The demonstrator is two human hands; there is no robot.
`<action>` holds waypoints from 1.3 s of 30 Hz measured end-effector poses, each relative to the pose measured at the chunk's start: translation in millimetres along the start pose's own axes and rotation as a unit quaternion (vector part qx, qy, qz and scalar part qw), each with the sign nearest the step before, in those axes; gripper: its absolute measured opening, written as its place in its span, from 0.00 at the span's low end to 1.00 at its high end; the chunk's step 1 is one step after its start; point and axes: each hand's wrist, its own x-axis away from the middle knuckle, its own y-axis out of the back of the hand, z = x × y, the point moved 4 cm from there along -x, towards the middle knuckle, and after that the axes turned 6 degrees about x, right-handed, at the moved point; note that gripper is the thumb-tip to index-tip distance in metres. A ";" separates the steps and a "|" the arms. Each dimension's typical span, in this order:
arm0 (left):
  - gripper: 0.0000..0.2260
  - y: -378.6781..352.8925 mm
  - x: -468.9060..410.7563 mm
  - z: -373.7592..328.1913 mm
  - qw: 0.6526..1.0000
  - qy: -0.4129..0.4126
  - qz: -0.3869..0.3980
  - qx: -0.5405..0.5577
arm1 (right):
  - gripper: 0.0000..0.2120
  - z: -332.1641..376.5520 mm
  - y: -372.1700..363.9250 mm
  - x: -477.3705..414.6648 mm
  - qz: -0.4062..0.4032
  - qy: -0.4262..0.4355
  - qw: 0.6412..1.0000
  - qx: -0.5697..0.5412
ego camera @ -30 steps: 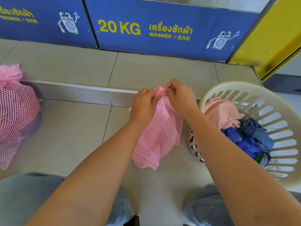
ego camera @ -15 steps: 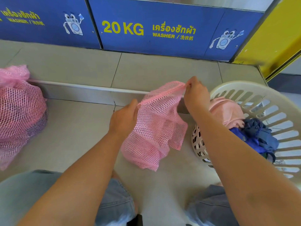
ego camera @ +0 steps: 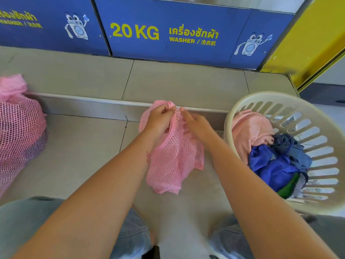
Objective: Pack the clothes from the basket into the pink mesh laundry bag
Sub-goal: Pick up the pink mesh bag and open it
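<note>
Pink mesh laundry bag (ego camera: 173, 152) was held over beige tiled floor (ego camera: 78, 146), open room leftward, cream slotted plastic basket (ego camera: 261, 95) of clothes (ego camera: 272, 165) rightward. Hem gripped by left hand (ego camera: 160, 118); mesh seemingly touched by straight-fingered right hand (ego camera: 196, 124).

The bare left forearm (ego camera: 97, 193) and the bare right forearm (ego camera: 252, 184) are stretched forward from the lower edge of the view and drawn together toward the middle. The left hand (ego camera: 160, 119) is seen from its back, its fingers curled and closed on the top edge of the pink mesh laundry bag (ego camera: 173, 165). The right hand (ego camera: 195, 125) is held just beside it, palm down, its fingers (ego camera: 183, 112) laid almost straight against the mesh and pointed toward the left knuckles. The right thumb is hidden.
</note>
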 end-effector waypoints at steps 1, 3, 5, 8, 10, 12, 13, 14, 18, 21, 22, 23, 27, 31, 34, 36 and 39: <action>0.08 -1.7 1.1 -1.1 0.999 0.028 0.005 0.016 | 0.34 2.2 -3.1 3.2 0.010 0.011 1.000 -0.006; 0.06 -2.9 2.2 -2.9 0.997 0.059 0.013 0.050 | 0.29 2.8 -6.7 4.8 0.016 0.032 0.999 0.002; 0.07 -2.6 4.0 -4.3 0.995 0.070 0.029 0.063 | 0.20 0.9 -6.9 3.3 0.014 0.045 0.999 0.006; 0.09 1.3 4.3 -4.1 0.996 0.066 0.034 0.054 | 0.12 -3.3 -5.8 -0.7 -0.003 0.054 0.998 -0.006; 0.10 3.5 3.9 -5.5 0.997 0.056 0.021 0.053 | 0.10 -4.2 -3.1 -1.5 -0.020 0.056 0.998 -0.008; 0.10 4.7 3.8 -7.1 0.998 0.049 0.006 0.049 | 0.09 -8.4 1.4 -4.9 -0.049 0.043 0.998 -0.022; 0.10 5.2 4.2 -8.0 0.997 0.049 -0.007 0.053 | 0.10 -11.7 4.1 -6.3 -0.061 0.029 0.997 -0.034; 0.10 7.5 2.2 -7.7 0.997 0.052 -0.024 0.052 | 0.11 -15.8 6.3 -8.1 -0.071 0.014 0.996 -0.045; 0.11 22.4 -9.1 -3.8 0.994 0.059 -0.091 0.029 | 0.10 -30.3 11.8 -9.2 -0.102 -0.065 0.977 -0.178; 0.27 32.6 -12.5 3.6 0.989 0.114 -0.094 -0.017 | 0.09 -36.9 14.5 -7.3 -0.104 -0.117 0.939 -0.308; 0.36 34.8 -10.2 5.1 0.984 0.150 -0.084 -0.043 | 0.09 -39.3 16.1 -8.7 -0.110 -0.120 0.933 -0.320; 0.43 35.3 -6.5 4.2 0.978 0.178 -0.071 -0.079 | 0.09 -41.1 17.8 -10.3 -0.116 -0.120 0.932 -0.322; 0.36 41.7 3.5 4.9 0.902 0.232 0.017 -0.364 | 0.09 -44.3 20.3 -15.7 -0.137 -0.121 0.938 -0.294; 0.18 49.7 -1.3 17.9 0.912 0.218 0.060 -0.342 | 0.08 -46.9 21.0 -18.8 -0.154 -0.108 0.958 -0.216; 0.16 49.9 -3.2 16.3 0.972 0.178 0.059 -0.139 | 0.09 -47.7 21.7 -18.0 -0.168 -0.090 0.971 -0.144; 0.20 48.4 -4.7 12.8 0.981 0.179 0.050 -0.060 | 0.07 -49.5 20.0 -18.4 -0.169 -0.081 0.975 -0.119; 0.25 42.4 -4.0 0.3 0.987 0.159 0.037 -0.006 | 0.08 -51.0 17.4 -18.8 -0.165 -0.080 0.979 -0.088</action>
